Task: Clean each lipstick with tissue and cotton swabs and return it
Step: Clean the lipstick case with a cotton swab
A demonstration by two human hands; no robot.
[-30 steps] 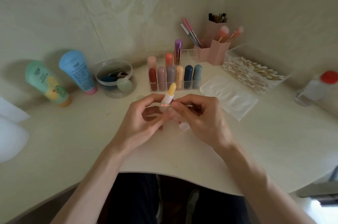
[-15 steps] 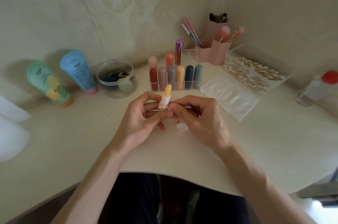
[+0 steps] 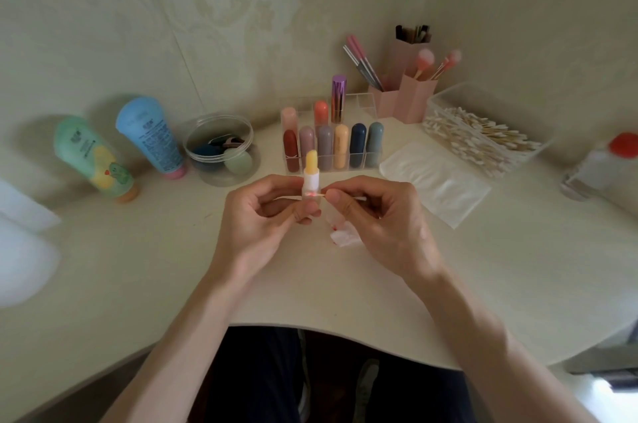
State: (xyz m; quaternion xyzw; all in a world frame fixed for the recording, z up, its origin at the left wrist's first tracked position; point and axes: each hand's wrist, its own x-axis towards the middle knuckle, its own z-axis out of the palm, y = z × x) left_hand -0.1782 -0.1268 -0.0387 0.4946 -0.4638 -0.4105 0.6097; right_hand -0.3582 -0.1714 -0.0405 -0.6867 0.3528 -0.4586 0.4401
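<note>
The yellow lipstick [image 3: 311, 171] stands upright in my left hand [image 3: 255, 219], its long axis running straight up and down and its yellow, slanted tip pointing up toward the clear lipstick organizer [image 3: 360, 101] behind it. My thumb and fingers pinch its clear base, holding it above the worktop [image 3: 138, 267] in front of me. My right hand [image 3: 383, 219] pinches a cotton swab [image 3: 360, 198] that lies almost level, crosswise to the lipstick. Its left end touches the tube just under the white collar, where a small red mark shows, and its white right end sticks out past my fingers. A crumpled tissue [image 3: 343, 237] with red stains lies on the worktop under my right hand. A second ago the lipstick leaned with its tip toward the right; half a second ago it leaned less, and now it is straight. The swab has stayed at the same spot on the tube, and both hands have kept their grips.
</note>
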